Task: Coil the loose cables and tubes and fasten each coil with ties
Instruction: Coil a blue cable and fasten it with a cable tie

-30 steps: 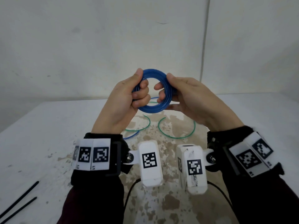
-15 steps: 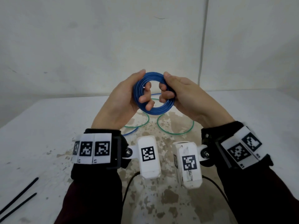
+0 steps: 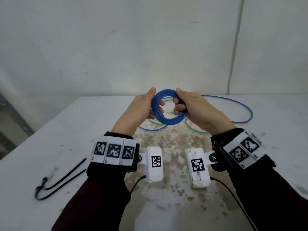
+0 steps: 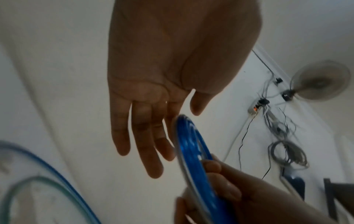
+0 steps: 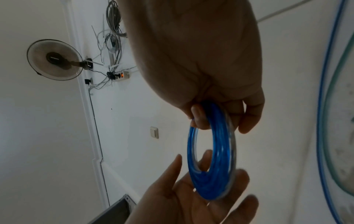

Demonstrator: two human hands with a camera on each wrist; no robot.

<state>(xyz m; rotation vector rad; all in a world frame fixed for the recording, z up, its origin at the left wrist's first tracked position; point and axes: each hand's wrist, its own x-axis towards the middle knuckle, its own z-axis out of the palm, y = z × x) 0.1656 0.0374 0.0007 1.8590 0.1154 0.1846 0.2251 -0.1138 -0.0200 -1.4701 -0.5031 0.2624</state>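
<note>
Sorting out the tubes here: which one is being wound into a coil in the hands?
The blue tube, held up by the right hand; the green tube lies loose on the table.

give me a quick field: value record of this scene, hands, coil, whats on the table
left hand: open, straight fingers against the coil
right hand: grips the coil, fingers curled through it
blue coil: several loops, held above the table between both hands
loose blue tube: trails across the table on the right
green tube: loops on the table under the hands
black ties: on the table, near left
table: white, worn patch in the middle
</note>
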